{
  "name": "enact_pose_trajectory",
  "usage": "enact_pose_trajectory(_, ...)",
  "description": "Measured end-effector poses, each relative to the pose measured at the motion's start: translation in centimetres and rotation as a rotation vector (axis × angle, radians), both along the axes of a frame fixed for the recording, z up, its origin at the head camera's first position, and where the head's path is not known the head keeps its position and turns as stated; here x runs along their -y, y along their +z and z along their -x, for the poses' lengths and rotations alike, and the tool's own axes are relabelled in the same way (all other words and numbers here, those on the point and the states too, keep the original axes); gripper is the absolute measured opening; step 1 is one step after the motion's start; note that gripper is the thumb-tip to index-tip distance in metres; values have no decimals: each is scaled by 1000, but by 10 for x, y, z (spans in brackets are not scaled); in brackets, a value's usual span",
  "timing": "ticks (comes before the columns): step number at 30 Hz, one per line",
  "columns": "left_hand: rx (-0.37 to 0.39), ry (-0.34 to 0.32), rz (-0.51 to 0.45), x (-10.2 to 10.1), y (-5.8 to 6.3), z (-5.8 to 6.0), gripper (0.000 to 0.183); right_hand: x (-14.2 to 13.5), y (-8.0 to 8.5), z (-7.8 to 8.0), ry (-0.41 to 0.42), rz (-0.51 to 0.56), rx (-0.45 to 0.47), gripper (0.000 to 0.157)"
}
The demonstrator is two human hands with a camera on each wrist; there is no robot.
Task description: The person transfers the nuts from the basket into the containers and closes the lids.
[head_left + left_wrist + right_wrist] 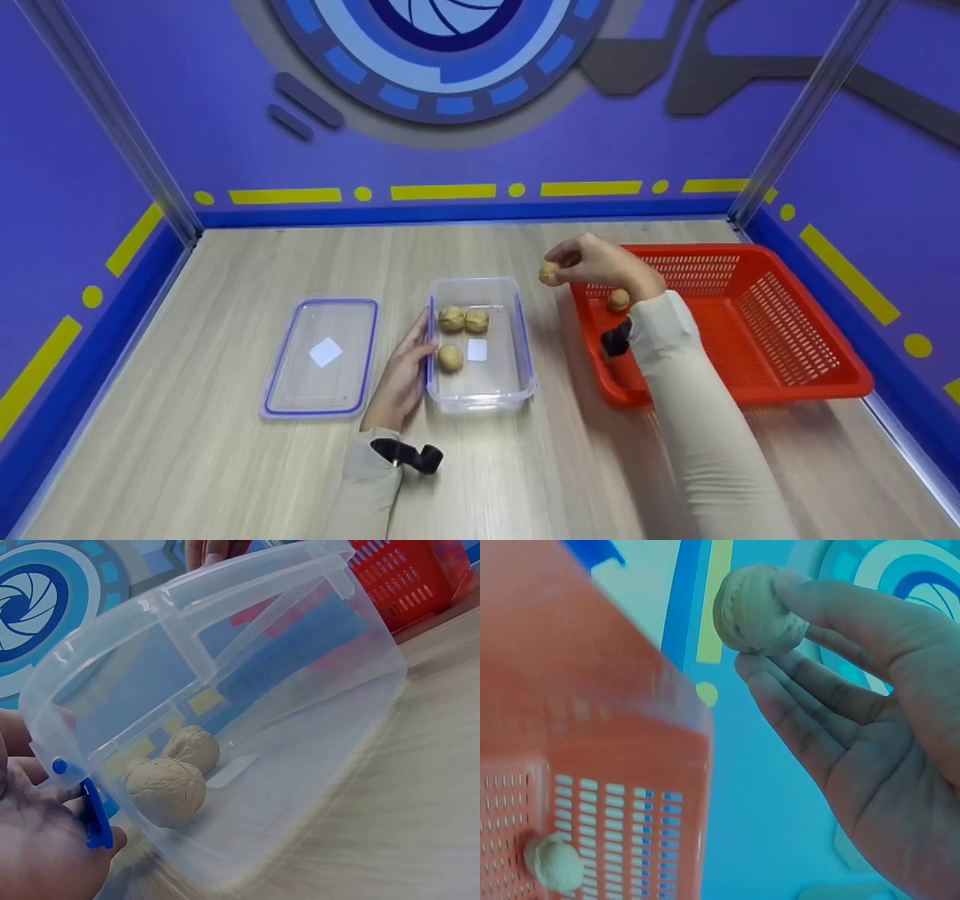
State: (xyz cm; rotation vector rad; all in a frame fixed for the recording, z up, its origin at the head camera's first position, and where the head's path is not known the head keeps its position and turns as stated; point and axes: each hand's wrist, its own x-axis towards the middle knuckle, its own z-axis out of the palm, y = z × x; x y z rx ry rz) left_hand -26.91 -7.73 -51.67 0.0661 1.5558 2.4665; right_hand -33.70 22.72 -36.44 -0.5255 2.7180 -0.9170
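Note:
My right hand (600, 264) pinches a walnut (549, 271) between thumb and fingertips, just above the left rim of the red basket (757, 394). Another walnut (619, 300) lies in that basket; the right wrist view also shows it, low at the left. With its thumb at the rim, my left hand (405, 375) holds the left side of a clear plastic food container (495, 401). Inside the container are three walnuts: two touching at the back (451, 319) and one nearer the front (450, 358). A blue latch (97, 814) hangs by the left palm.
To the left of the container lies its clear lid (322, 382) with a blue-purple seal and a white square label (325, 352). Blue-purple panels (450, 169) wall in the wooden table (210, 450) at the back and both sides.

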Motion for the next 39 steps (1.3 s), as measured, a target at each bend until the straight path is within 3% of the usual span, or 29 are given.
enact_pose_trajectory(9,6,2,3,2,0,-1,66,35,-7,2,27,-29,52,38)
enact_pose_trajectory(16,-35,-20,-31,2,-3,0,65,58,-18,4,139,-4,59,33)
enact_pose_trajectory(23,-9,-13,-13,1,1,0,66,77,-30,7,230,40,57,32)
enact_pose_trajectory(39,0,-13,-32,1,0,0,65,112,-52,6,213,8,88,33)
